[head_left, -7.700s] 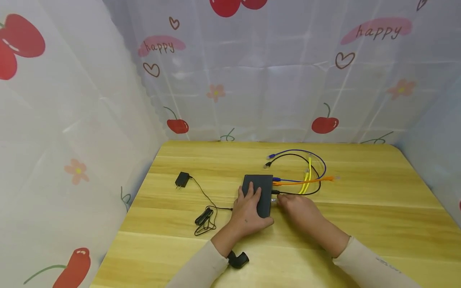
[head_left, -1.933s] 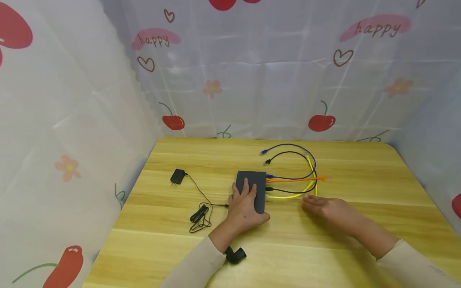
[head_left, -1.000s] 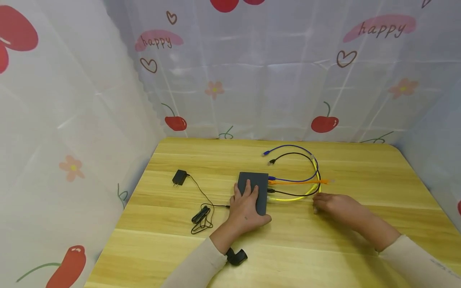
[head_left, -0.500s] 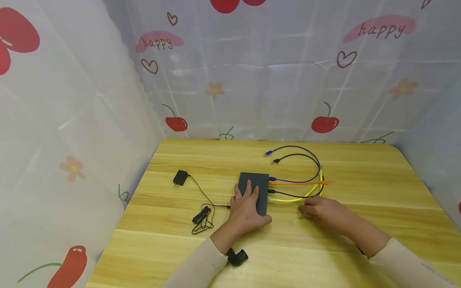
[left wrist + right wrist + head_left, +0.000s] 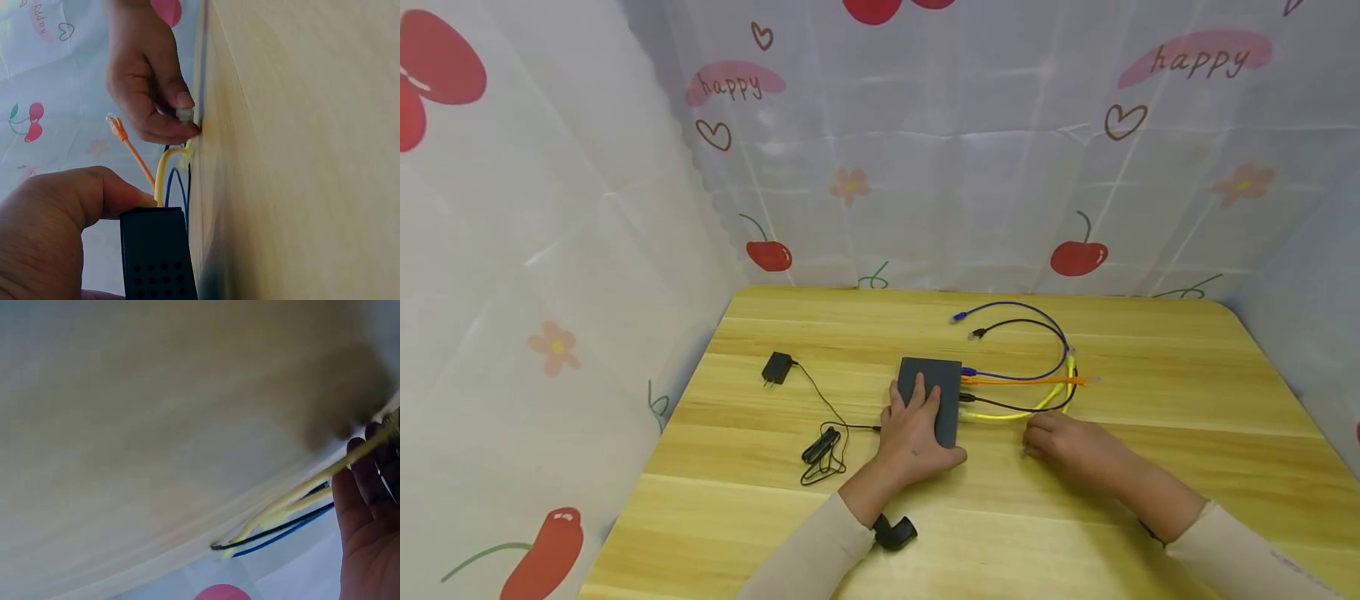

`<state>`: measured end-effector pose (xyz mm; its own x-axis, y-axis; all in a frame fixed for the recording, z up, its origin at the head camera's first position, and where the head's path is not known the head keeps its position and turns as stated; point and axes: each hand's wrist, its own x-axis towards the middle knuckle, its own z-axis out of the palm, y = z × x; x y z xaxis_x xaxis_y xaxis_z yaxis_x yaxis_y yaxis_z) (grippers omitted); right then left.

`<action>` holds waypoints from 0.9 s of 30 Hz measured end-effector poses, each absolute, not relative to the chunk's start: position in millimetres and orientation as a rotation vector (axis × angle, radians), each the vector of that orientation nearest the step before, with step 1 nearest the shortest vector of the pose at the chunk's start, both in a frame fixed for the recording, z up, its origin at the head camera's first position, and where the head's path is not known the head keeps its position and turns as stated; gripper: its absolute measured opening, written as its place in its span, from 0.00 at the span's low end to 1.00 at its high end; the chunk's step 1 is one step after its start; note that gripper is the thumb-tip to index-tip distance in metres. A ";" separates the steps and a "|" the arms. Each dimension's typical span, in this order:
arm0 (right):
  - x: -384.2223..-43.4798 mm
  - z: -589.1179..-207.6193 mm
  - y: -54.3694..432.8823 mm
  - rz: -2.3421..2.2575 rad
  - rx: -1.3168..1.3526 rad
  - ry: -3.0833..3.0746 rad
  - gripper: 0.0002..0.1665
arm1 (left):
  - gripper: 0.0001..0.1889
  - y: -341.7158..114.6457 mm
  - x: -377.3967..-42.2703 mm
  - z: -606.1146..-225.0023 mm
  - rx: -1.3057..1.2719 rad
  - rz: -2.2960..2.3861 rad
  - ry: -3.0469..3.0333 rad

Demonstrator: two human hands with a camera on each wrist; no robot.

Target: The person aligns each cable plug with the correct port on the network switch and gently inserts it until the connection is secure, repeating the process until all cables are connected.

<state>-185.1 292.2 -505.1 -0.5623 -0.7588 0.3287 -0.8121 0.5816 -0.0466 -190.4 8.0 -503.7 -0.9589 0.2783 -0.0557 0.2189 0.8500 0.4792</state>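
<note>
A dark network switch (image 5: 934, 383) lies flat on the table. My left hand (image 5: 913, 433) presses on it with fingers spread across the top. In the left wrist view the left thumb (image 5: 119, 194) lies at its edge beside a yellow cable. Blue (image 5: 969, 372), orange (image 5: 1000, 382), black (image 5: 969, 398) and yellow (image 5: 1000, 416) network cables run out of its right side. My right hand (image 5: 1075, 446), right of the switch, pinches a clear plug (image 5: 185, 114) between thumb and fingers. From those fingers a yellow cable (image 5: 356, 453) runs back in the right wrist view.
A black power adapter (image 5: 777, 367) lies at the left, its bundled cord (image 5: 821, 447) running towards the switch. Loose blue (image 5: 958, 317) and black (image 5: 977, 333) plugs lie behind the switch. A black curved piece (image 5: 895, 533) shows by the left sleeve. Printed curtains surround the table.
The right hand was at the switch's right side with a clear plug; a yellow cable now sits there. It has since taken another yellow cable's plug and drawn it leftward. The left hand stays.
</note>
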 end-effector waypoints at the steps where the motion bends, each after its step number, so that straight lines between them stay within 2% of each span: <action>1: -184.3 -504.4 290.4 0.292 1.265 -2.565 0.10 | 0.54 7.7 -190.5 -503.8 0.392 0.732 2.903; 7: -183.2 -498.9 282.7 0.471 1.119 -2.786 0.08 | 0.54 7.1 -190.7 -505.0 0.395 0.740 2.905; 13: -188.4 -497.2 281.2 0.682 1.258 -2.816 0.14 | 0.54 7.2 -189.8 -503.9 0.397 0.722 2.897; 18: -190.1 -499.9 282.3 0.705 1.325 -2.751 0.14 | 0.54 8.0 -189.4 -502.7 0.395 0.715 2.894; 27: -191.7 -501.1 273.2 0.742 1.196 -2.681 0.10 | 0.54 7.8 -189.4 -502.3 0.388 0.716 2.899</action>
<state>-191.7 273.2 -501.1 -0.6825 -0.6696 0.2931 -0.7250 0.5692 -0.3879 -189.4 7.8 -502.3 -0.9584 0.2779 -0.0645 0.2159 0.8545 0.4724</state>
